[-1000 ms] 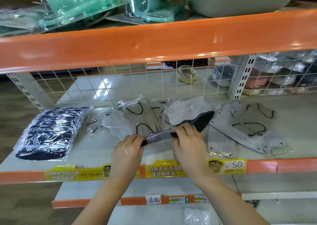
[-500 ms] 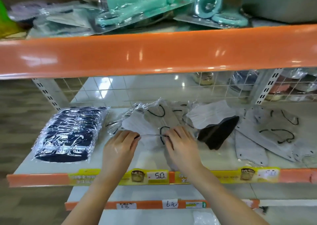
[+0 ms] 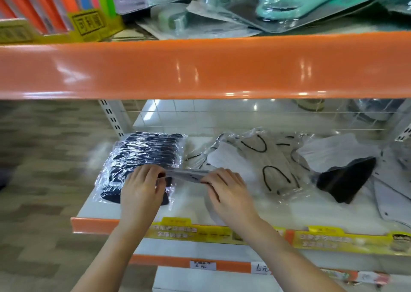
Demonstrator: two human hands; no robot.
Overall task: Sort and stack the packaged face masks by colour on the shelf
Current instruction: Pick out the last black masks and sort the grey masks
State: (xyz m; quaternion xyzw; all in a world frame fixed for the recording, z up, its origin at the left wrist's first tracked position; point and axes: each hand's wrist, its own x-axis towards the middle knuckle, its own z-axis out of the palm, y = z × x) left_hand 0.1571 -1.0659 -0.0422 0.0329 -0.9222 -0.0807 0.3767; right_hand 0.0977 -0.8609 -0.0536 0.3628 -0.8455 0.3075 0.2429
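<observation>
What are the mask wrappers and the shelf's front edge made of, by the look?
Wrappers on the dark mask stack: thin clear plastic film, glossy, crinkled with white glints. Shelf edge: smooth orange, glossy with lamp reflections; probably painted metal, though plastic can't be ruled out.

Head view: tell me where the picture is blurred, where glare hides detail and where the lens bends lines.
Head view: motion blur smears the floor at left and the yellow price strips; both hands, left and right, look soft; ceiling lights glare off the glossy orange upper shelf beam and off the clear wrap on the dark navy mask stack; the wide-angle lens bows that beam.
</observation>
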